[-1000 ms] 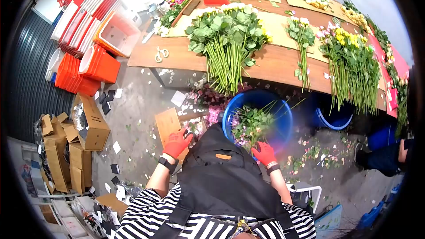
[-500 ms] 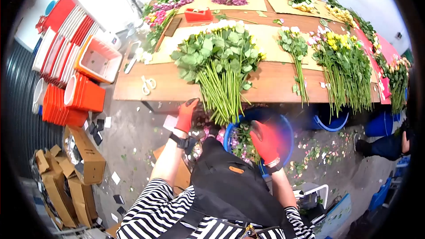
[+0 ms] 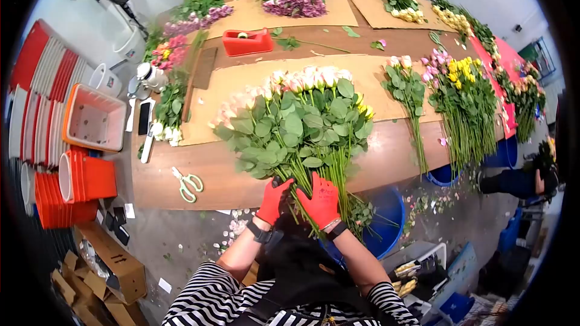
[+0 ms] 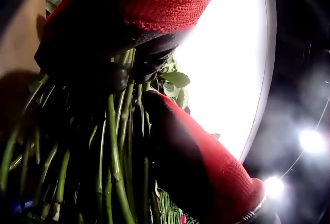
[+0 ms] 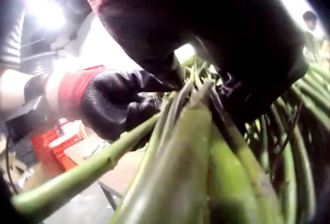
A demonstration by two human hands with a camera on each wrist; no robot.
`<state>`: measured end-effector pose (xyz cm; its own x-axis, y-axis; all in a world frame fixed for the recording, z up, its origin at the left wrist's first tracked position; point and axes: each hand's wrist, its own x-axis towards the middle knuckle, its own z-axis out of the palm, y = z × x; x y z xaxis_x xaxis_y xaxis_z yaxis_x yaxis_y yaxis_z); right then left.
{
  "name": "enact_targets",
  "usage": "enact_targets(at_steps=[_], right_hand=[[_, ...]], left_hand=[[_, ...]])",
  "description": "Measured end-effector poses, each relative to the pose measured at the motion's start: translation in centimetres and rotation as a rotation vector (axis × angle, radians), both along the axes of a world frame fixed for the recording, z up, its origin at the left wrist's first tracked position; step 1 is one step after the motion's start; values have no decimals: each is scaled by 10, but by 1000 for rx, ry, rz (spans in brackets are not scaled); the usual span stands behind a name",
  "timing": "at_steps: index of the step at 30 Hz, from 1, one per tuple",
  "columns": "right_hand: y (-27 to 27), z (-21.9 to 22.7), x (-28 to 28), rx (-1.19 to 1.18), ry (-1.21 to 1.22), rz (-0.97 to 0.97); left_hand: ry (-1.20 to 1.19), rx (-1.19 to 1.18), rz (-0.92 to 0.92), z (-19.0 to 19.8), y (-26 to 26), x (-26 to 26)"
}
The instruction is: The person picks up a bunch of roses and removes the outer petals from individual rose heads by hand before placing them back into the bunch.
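A large bunch of pale pink roses (image 3: pixel 302 115) lies on the table, its green stems over the front edge. Both hands wear red gloves with dark palms. The left hand (image 3: pixel 273 200) grips stems on the bunch's left side; in the left wrist view its curled fingers (image 4: pixel 121 66) close round several stems (image 4: pixel 116 141). Just to the right, the right hand (image 3: pixel 320 201) has its thumb and fingers round the stems, and in the right wrist view the right hand (image 5: pixel 206 38) pinches stems (image 5: pixel 180 157) close beside the left hand (image 5: pixel 111 100).
Green-handled scissors (image 3: pixel 188 185) lie left of the bunch. A red tape dispenser (image 3: pixel 248 42) stands behind it. To the right lie a small rose bunch (image 3: pixel 406 93) and yellow flowers (image 3: pixel 462 72). A blue bin (image 3: pixel 393 217) stands below the table edge. Orange crates (image 3: pixel 90 175) are at the left.
Both hands have moved up from beside the blue bin to the table edge and taken hold of the rose stems. The head view has shifted closer to the table.
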<state>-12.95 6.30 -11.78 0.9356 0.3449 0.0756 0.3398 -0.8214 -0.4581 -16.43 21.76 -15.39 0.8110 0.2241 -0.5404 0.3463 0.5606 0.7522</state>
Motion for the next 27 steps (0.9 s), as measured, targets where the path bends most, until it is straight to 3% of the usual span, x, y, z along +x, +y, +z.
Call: enact_targets(at_steps=[3, 4, 6, 9, 11, 13, 14, 17, 18, 19, 21, 23, 27], right_hand=[[9, -14, 2, 255, 103, 40], [18, 3, -1, 226, -5, 29], [27, 29, -5, 198, 11, 32], [29, 40, -10, 221, -67, 38], [27, 35, -14, 303, -182, 35], [21, 26, -17, 361, -126, -23], [18, 22, -18, 384, -110, -63], [3, -1, -16, 471, -7, -203], [-3, -8, -13, 514, -2, -262], [-10, -16, -9, 557, 2, -319], [-26, -17, -5, 560, 103, -307], [-35, -10, -4, 547, 172, -276], [-40, -6, -1, 430, 1, -296]], left_hand=[[-35, -15, 32, 31, 6, 8], [-52, 17, 11, 40, 10, 6], [-84, 136, -48, 51, 18, 1], [-139, 275, -75, 65, 22, -4], [-203, 442, -83, 62, 20, -5], [-258, 562, -130, 61, 17, -7], [-214, 761, -191, 36, 18, -7], [-308, 703, -69, 36, -11, 16], [-126, 580, -108, 23, -13, 20], [-174, 521, -48, -18, -13, 23], [80, 834, -119, -17, -13, 26], [18, 845, -8, -22, -15, 20], [-31, 956, 153, -8, -17, 8]])
